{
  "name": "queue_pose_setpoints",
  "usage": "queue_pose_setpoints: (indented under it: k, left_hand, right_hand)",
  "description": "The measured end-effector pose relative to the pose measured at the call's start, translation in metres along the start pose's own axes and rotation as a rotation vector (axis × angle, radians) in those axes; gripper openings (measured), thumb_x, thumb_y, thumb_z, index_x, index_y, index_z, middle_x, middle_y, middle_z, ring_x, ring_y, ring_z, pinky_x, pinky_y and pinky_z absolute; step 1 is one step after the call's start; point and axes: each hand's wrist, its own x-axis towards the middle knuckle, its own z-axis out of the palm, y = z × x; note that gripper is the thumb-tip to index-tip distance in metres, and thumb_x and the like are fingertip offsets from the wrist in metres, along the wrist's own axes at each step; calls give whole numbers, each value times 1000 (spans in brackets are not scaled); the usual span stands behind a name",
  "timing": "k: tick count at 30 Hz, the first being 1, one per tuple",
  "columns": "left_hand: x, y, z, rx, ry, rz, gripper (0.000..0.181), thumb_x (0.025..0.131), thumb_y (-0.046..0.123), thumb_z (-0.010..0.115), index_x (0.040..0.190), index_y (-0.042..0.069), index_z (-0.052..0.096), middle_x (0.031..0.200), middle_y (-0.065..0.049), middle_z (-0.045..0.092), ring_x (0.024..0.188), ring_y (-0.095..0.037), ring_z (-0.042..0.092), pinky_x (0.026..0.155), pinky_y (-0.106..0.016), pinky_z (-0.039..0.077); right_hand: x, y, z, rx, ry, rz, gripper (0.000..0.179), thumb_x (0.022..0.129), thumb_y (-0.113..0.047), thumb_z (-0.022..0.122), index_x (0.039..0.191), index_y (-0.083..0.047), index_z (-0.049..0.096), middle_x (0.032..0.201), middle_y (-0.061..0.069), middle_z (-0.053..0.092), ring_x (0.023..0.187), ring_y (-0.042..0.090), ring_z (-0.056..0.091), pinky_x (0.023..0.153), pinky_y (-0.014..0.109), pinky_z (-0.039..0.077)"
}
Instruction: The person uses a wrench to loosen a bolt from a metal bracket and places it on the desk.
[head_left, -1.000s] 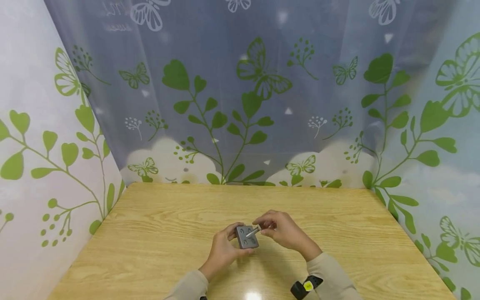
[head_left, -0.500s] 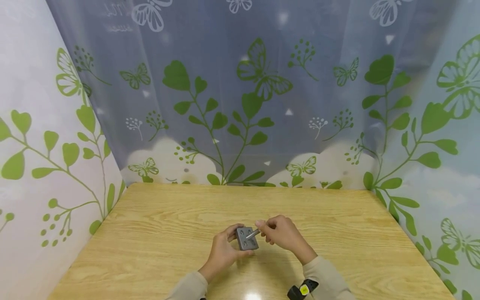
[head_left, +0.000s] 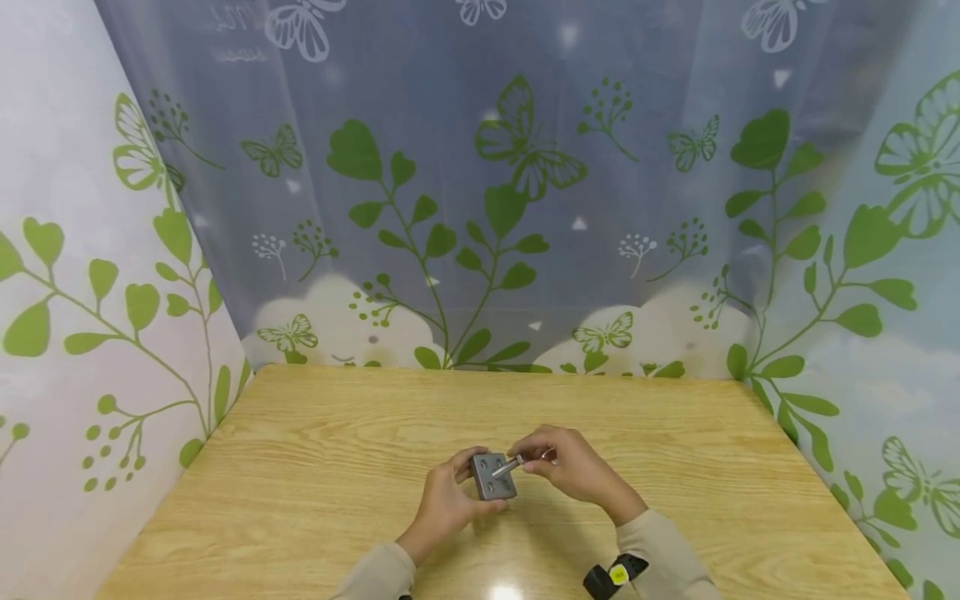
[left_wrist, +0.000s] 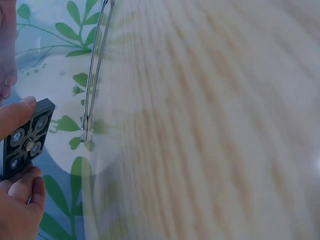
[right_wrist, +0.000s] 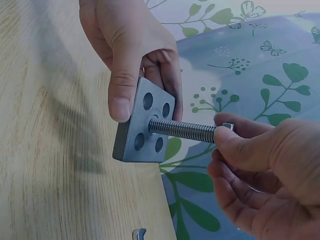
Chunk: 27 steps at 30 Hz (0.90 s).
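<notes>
A small grey square plate (head_left: pixel 483 476) with round holes near its corners is tilted up off the table, gripped at its edges by my left hand (head_left: pixel 446 502). From its middle sticks a threaded bolt (right_wrist: pixel 186 131), whose end shows on the plate's other face in the left wrist view. The thumb and forefinger of my right hand (head_left: pixel 572 467) pinch the bolt's head (right_wrist: pixel 227 126); its other fingers are bent beneath. A good length of thread lies bare between the plate and those fingertips.
The wood-grain table (head_left: pixel 337 433) is bounded by a patterned curtain (head_left: pixel 450 208) behind and at both sides. In the left wrist view, a thin metal strip (left_wrist: pixel 95 70) runs near the table's edge. A small metal piece (right_wrist: pixel 139 233) shows low in the right wrist view.
My right hand turned at the bolt's head, its thumb swinging over half a second ago and now back, close to its first position. The left hand and the plate stay nearly still.
</notes>
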Motion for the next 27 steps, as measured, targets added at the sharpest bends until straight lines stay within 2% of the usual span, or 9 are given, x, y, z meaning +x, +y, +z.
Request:
queue_pose_setpoints:
  k: [5, 9, 12, 15, 19, 22, 27]
  left_hand:
    - [0, -1, 0, 11, -2, 1, 75, 62, 12, 89, 127, -2, 55, 122, -18, 63, 112, -32, 62, 97, -40, 50]
    - [-1, 0, -1, 18, -6, -3, 75, 63, 13, 89, 128, -1, 55, 122, -18, 63, 112, -31, 62, 97, -39, 50]
    - [-1, 1, -1, 12, -6, -4, 75, 63, 11, 89, 128, -3, 54, 123, -18, 63, 112, -32, 62, 97, -39, 50]
    - [-1, 2, -2, 9, -8, 2, 75, 63, 9, 88, 129, -4, 53, 124, -19, 62, 112, -32, 62, 97, -38, 50]
    - [-2, 2, -3, 12, -13, 10, 75, 64, 8, 88, 128, -5, 53, 124, -19, 62, 113, -32, 62, 97, -37, 50]
    - [-2, 2, -3, 14, -13, 15, 75, 63, 8, 88, 128, -5, 53, 124, -19, 62, 113, -32, 62, 97, -37, 50]
    - [-2, 2, -2, 13, -14, 22, 75, 63, 10, 88, 128, -5, 53, 124, -18, 63, 113, -31, 62, 97, -36, 50]
  right_hand:
    - [-1, 1, 0, 5, 2, 4, 23, 88, -6, 67, 110, -11, 72, 94, -5, 63, 80, 7, 55, 72, 25, 54]
    - [0, 2, 0, 1, -10, -15, 26, 88, -6, 67, 113, -10, 70, 96, -1, 64, 81, 9, 57, 72, 26, 54]
    - [0, 3, 0, -9, -41, 13, 33, 92, -15, 64, 124, -7, 63, 102, 4, 65, 87, 16, 60, 74, 31, 54]
    - [0, 3, 1, -6, -50, 79, 38, 97, -29, 58, 125, -4, 60, 104, 9, 66, 89, 21, 62, 74, 35, 54]
    - [1, 3, 6, 24, 1, 148, 41, 100, -39, 49, 102, -4, 71, 86, 6, 68, 76, 18, 62, 64, 31, 54]
    - [2, 2, 10, 44, 46, 171, 44, 99, -42, 49, 87, -7, 73, 71, 3, 65, 65, 16, 60, 56, 28, 51]
    - [2, -1, 11, 48, 82, 192, 40, 96, -42, 55, 82, -9, 72, 66, 1, 62, 60, 16, 59, 52, 26, 50]
